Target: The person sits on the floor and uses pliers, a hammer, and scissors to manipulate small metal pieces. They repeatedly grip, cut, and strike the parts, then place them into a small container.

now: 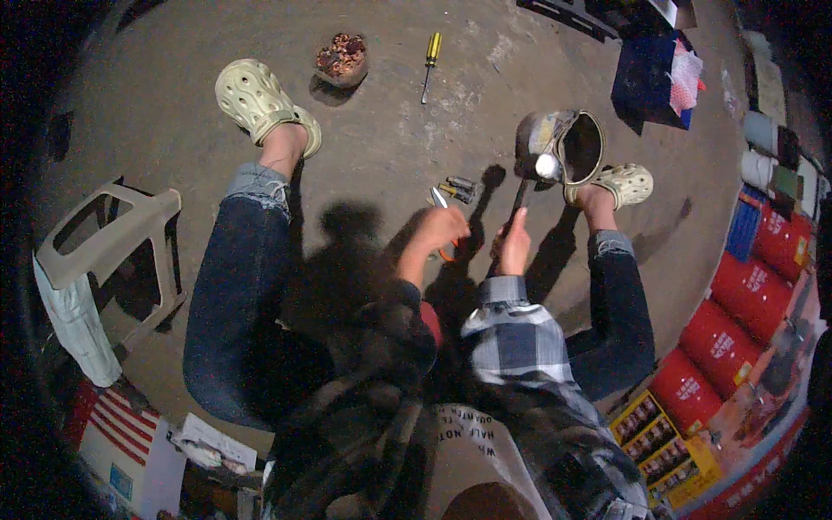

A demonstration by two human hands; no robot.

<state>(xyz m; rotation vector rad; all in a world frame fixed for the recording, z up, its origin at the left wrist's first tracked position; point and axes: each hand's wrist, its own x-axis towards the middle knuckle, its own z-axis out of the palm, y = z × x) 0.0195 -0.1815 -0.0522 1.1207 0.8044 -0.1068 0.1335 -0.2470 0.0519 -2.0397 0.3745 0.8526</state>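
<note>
My right hand (513,244) is closed around the dark handle of a metal saucepan (535,143), which is tilted on its side with its mouth facing right. A bright glare sits on the pan near the handle. My left hand (440,230) is closed on an orange-handled tool (448,252); a pale pointed tip shows above the fist, and its exact kind is unclear. Just beyond that hand, several small yellow and grey metal pieces (459,189) lie on the floor. Farther off lies a yellow-handled screwdriver (432,65).
A bowl of reddish-brown bits (341,59) stands near my left clog (260,100). My right clog (626,185) is behind the pan. A beige plastic chair (121,230) is at left, a dark blue box (646,82) at far right, and red drums (719,342) along the right.
</note>
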